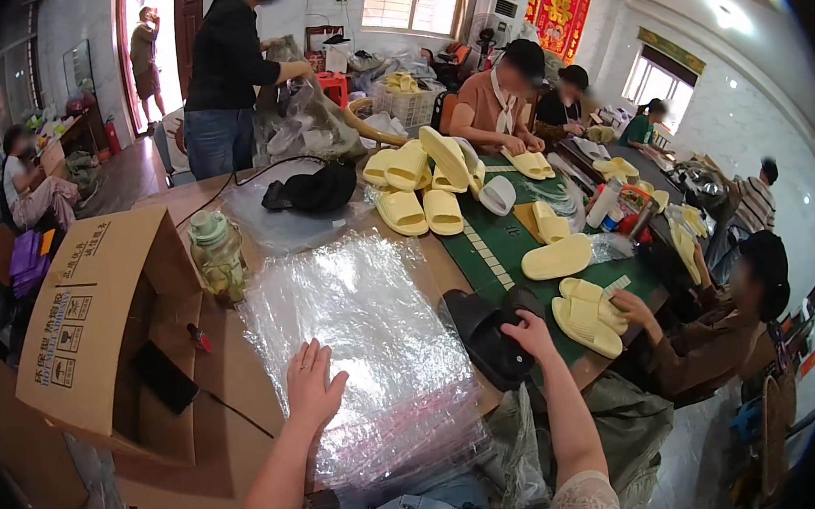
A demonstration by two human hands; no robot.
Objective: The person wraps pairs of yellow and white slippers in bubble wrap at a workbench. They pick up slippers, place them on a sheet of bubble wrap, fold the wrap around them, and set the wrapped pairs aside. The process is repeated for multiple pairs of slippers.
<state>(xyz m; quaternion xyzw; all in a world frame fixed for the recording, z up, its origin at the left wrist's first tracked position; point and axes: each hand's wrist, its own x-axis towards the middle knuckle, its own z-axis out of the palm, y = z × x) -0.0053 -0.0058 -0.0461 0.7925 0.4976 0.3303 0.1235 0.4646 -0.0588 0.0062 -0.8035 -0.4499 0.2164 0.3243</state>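
Left hand point(314, 384), fingers spread wide, lies flat on the stack of clear plastic bags point(367, 353) at the near middle of the desk point(234, 364). Right hand point(528, 326) closes on a pair of black slippers point(487, 336) just right of the bags. The step in hand appears to be bagging; the next move likely calls for lifting one bag open. An open cardboard box point(97, 317) stands left; yellow slippers point(417, 191) lie farther off.
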